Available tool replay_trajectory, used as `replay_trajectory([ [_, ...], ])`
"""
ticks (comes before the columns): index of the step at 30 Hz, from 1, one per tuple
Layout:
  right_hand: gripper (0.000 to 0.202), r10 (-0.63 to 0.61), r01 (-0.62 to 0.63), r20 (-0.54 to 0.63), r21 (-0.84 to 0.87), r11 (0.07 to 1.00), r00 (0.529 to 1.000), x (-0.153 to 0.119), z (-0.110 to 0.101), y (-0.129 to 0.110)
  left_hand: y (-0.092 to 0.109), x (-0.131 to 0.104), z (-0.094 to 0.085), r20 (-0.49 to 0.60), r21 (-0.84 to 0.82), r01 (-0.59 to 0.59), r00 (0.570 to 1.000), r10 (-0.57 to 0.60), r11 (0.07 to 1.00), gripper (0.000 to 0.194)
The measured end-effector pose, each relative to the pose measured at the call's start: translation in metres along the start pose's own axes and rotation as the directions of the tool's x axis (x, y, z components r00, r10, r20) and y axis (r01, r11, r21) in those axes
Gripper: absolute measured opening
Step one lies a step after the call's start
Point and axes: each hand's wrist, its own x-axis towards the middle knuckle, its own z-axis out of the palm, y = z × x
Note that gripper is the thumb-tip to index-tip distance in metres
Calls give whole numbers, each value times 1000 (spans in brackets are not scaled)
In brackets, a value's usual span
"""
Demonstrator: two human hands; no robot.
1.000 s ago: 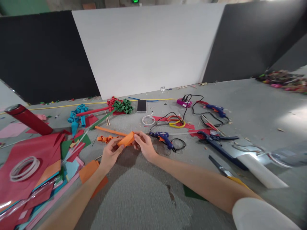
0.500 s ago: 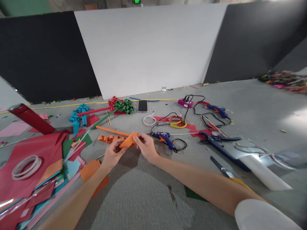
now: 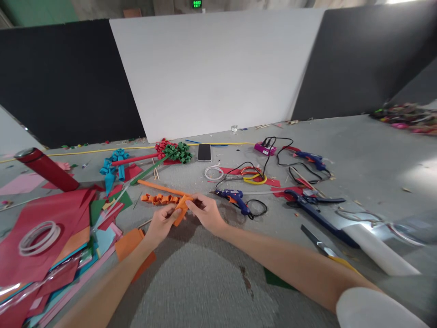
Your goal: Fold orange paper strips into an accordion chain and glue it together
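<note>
Between my two hands is a small folded piece of orange paper [image 3: 180, 211], tilted, its lower end pointing down and left. My left hand [image 3: 164, 222] pinches its left side with thumb and fingers. My right hand [image 3: 204, 212] grips its upper right part, the thumb pressed on its face. Just behind the hands lie an orange paper-wrapped stick [image 3: 160, 187] and a curled orange paper strip [image 3: 159, 199]. A blue glue gun [image 3: 235, 198] rests to the right of my right hand. More orange paper [image 3: 129, 243] lies beside my left forearm.
Coloured paper sheets [image 3: 48, 218], a tape roll [image 3: 39, 238] and a red bottle [image 3: 48, 169] are at the left. Behind are paper flowers [image 3: 177, 152] and a phone [image 3: 204, 152]. At the right lie a blue cutter tool [image 3: 321, 216], a knife [image 3: 319, 241] and cables.
The orange paper has turned to a steeper angle between my fingers. My right hand has shifted slightly left and down, and the view has moved a little.
</note>
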Motion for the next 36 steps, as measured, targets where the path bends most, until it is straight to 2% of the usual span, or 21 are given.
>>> replay_trajectory([
  [12,35,-20,20,14,-5,1000,1000,0,-1,0,-6,2,1,4,-99,46,999,-46,994,32],
  [25,32,6,-5,-68,17,1000,998,1,-1,4,0,1,0,35,5,34,999,-34,999,34],
  [36,35,3,-1,-73,32,999,997,2,0,4,1,1,3,43,-24,62,997,-61,998,35],
])
